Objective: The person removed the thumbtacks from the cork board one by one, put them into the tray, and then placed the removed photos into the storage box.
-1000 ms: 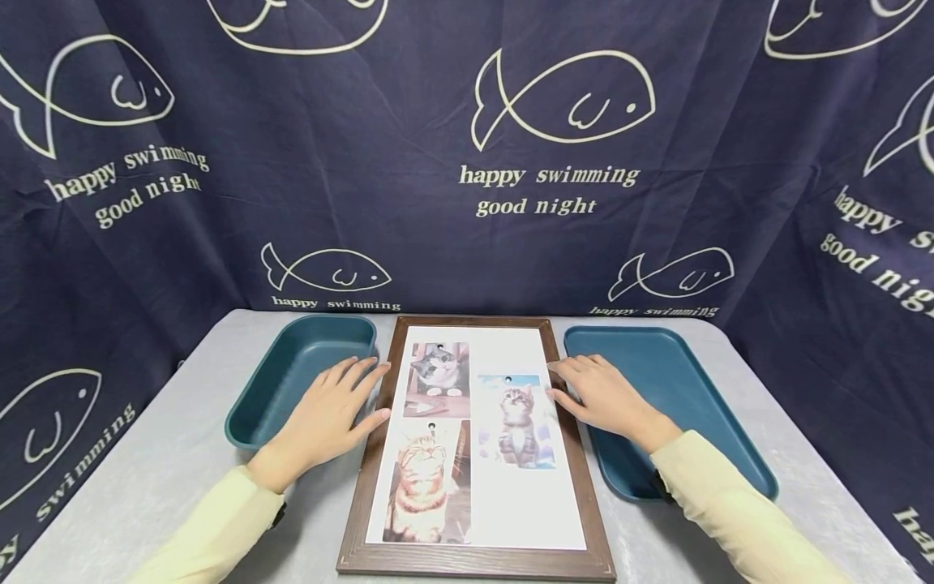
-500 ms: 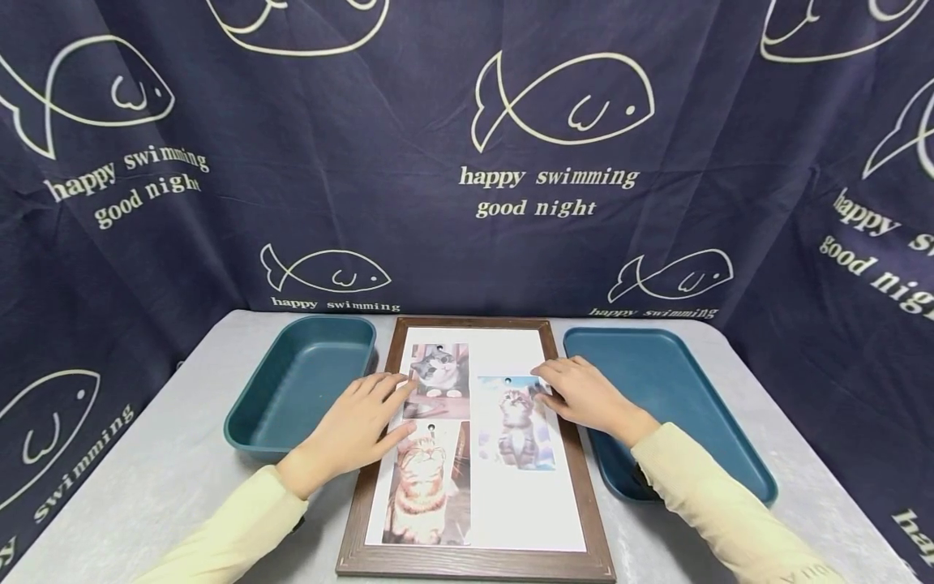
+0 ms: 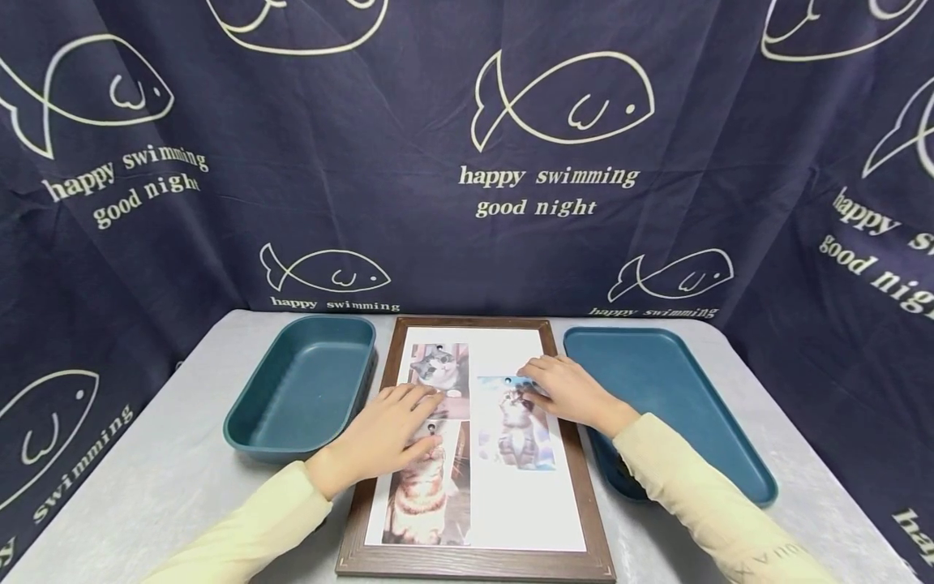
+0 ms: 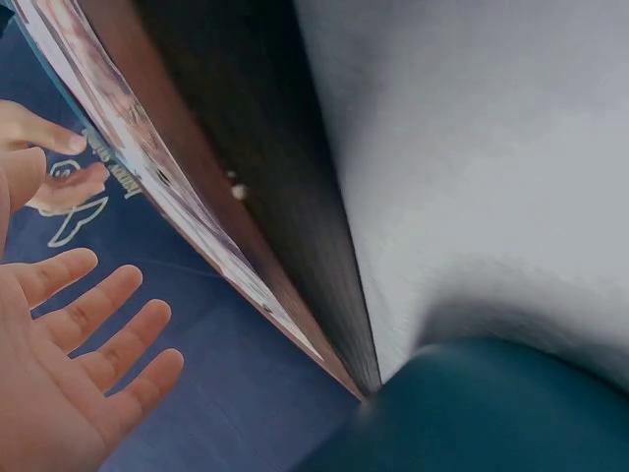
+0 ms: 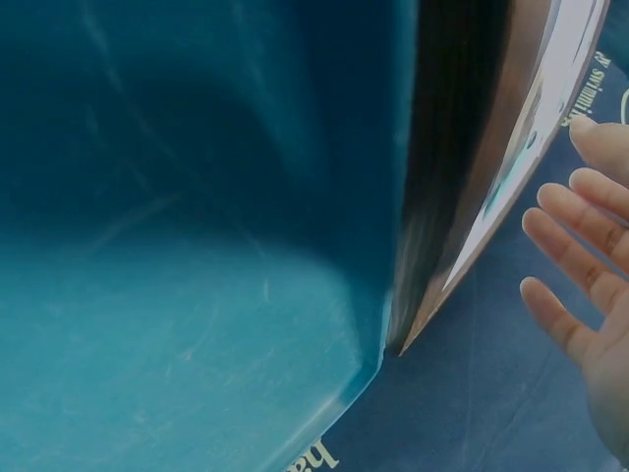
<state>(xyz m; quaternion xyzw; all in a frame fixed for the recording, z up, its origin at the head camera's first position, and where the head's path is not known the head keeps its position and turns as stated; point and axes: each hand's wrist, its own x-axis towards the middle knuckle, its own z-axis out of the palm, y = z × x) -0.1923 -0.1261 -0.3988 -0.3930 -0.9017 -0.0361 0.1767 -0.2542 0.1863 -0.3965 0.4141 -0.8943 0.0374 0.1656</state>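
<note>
A brown-framed white board (image 3: 525, 519) lies on the table, bearing three cat photos, each with a small dark round pin or magnet near its top. Over the left side, my left hand (image 3: 383, 430) reaches with spread fingers, overlapping the grey-and-white cat photo (image 3: 456, 361) and the top of the orange cat photo (image 3: 422, 515). My right hand (image 3: 572, 392) extends over the right frame edge, its fingertips beside the dark pin (image 3: 508, 380) of the kitten photo (image 3: 516, 450). Both wrist views show relaxed fingers, left (image 4: 123, 295) and right (image 5: 565, 241), above the board with nothing held.
A deep teal bin (image 3: 255, 410) stands left of the board, and a shallow blue-green tray (image 3: 667, 389) lies to its right, under the right forearm. A grey cloth (image 3: 109, 519) covers the table. Behind hangs a navy curtain (image 3: 430, 235) with fish drawings.
Both hands have moved inward over the board: the left from beside the bin to the left photos, the right from the frame edge to the kitten photo's top. Board and photos stay put.
</note>
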